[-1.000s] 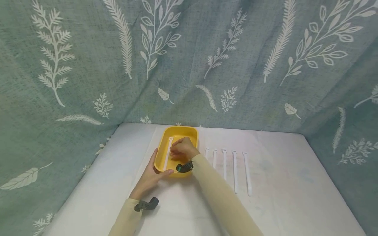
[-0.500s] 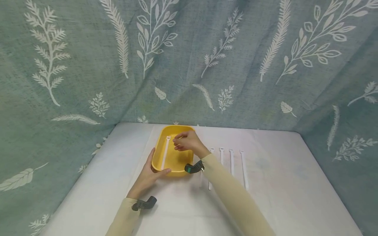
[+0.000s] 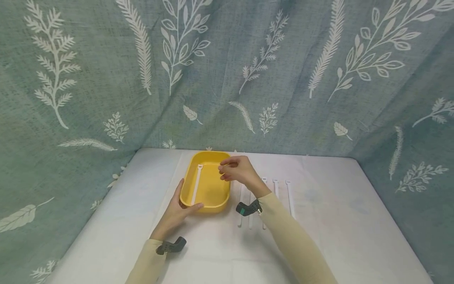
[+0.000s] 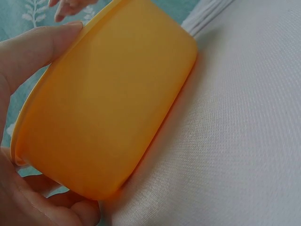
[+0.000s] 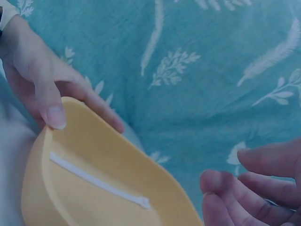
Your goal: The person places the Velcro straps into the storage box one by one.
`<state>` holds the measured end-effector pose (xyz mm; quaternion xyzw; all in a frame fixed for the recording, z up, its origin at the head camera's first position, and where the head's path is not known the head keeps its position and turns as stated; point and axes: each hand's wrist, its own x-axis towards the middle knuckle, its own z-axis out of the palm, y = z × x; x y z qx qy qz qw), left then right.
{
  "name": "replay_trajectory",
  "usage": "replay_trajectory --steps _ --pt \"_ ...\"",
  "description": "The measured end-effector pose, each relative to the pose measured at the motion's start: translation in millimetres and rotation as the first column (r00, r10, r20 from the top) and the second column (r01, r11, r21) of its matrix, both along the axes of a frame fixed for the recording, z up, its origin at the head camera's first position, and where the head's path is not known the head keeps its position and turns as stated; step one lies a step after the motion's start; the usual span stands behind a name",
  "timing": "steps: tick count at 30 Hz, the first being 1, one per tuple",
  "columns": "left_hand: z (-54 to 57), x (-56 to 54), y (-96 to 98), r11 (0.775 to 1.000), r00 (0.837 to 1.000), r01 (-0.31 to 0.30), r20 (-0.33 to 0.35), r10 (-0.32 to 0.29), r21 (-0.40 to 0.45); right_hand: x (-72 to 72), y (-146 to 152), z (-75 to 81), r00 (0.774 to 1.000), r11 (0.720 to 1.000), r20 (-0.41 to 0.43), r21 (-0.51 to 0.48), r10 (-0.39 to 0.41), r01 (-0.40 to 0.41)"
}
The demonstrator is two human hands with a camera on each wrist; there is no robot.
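Note:
A yellow plastic tray [image 3: 216,191] stands on the white-covered table, with one white cable tie [image 3: 196,184] lying lengthwise along its left side. My left hand [image 3: 174,215] grips the tray's near left corner. In the left wrist view its thumb [image 4: 44,44] lies on the rim while other fingers bend under the outer wall [image 4: 113,99]. Over the tray's right rim hovers my right hand [image 3: 241,171], fingers loosely curled. The right wrist view shows nothing between those fingers [image 5: 242,200], and the cable tie [image 5: 99,181] flat on the tray floor.
Several more white cable ties [image 3: 290,197] lie in a row right of the tray, partly hidden by the right hand and sleeve [image 3: 294,232]. A green leaf-patterned cloth [image 3: 220,79] hangs behind and around the table [image 3: 340,221].
My right hand has moved right, from low inside the tray near the cable tie to over its right rim. The left hand keeps its grip. The head view has shifted slightly.

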<state>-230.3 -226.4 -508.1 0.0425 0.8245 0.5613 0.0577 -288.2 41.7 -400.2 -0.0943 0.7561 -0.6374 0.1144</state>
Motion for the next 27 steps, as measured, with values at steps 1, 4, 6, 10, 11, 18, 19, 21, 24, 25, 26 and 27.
replay_trajectory --steps 1,4,6,10,11,18,19,21,24,25,26,27 --pt "-0.2 -0.1 -0.3 1.000 1.000 0.003 -0.002 -0.003 0.007 1.8 3 0.4 1.000 1.000 -0.010 -0.004 -0.003 0.003" --pt "-1.5 -0.7 -0.4 1.000 1.000 0.001 -0.011 -0.001 -0.006 7.5 14 1.3 0.999 1.000 -0.039 0.001 -0.020 0.020" --pt "-2.2 -0.9 -0.3 1.000 1.000 0.001 -0.014 -0.001 -0.011 11.3 23 2.1 0.998 0.999 -0.055 0.002 -0.032 0.032" --pt "-3.7 -1.5 -1.1 1.000 1.000 -0.002 -0.017 0.002 -0.025 21.2 39 4.7 0.995 0.997 -0.072 0.015 -0.075 0.076" --pt "-3.8 -1.6 -1.3 1.000 1.000 -0.002 -0.015 0.002 -0.022 23.7 43 5.1 0.993 0.996 -0.075 0.017 -0.087 0.088" --pt "-3.6 -0.4 -1.4 0.999 1.000 -0.015 -0.006 0.015 -0.039 37.5 70 4.1 0.977 0.981 -0.112 0.048 -0.181 0.188" --pt "-3.4 -0.4 -1.2 0.999 1.000 -0.019 -0.003 0.019 -0.040 39.1 73 4.0 0.974 0.978 -0.115 0.053 -0.193 0.200" --pt "-2.9 -0.4 -1.0 0.999 1.000 -0.020 -0.003 0.020 -0.046 42.1 80 3.7 0.970 0.974 -0.129 0.065 -0.208 0.217" --pt "-2.1 -0.6 -1.1 0.998 1.000 -0.017 -0.005 0.016 -0.053 45.8 91 2.1 0.962 0.969 -0.152 0.071 -0.226 0.238" --pt "-1.8 -0.7 -1.2 0.998 1.000 -0.017 -0.005 0.017 -0.054 47.1 94 1.7 0.960 0.967 -0.161 0.069 -0.231 0.244" --pt "-1.4 -0.5 -1.2 0.998 1.000 -0.016 -0.005 0.016 -0.056 48.3 98 0.9 0.957 0.966 -0.172 0.070 -0.236 0.251" --pt "-0.9 -0.3 -1.2 0.998 1.000 -0.014 -0.004 0.014 -0.056 49.7 101 0.3 0.953 0.964 -0.181 0.070 -0.242 0.258"
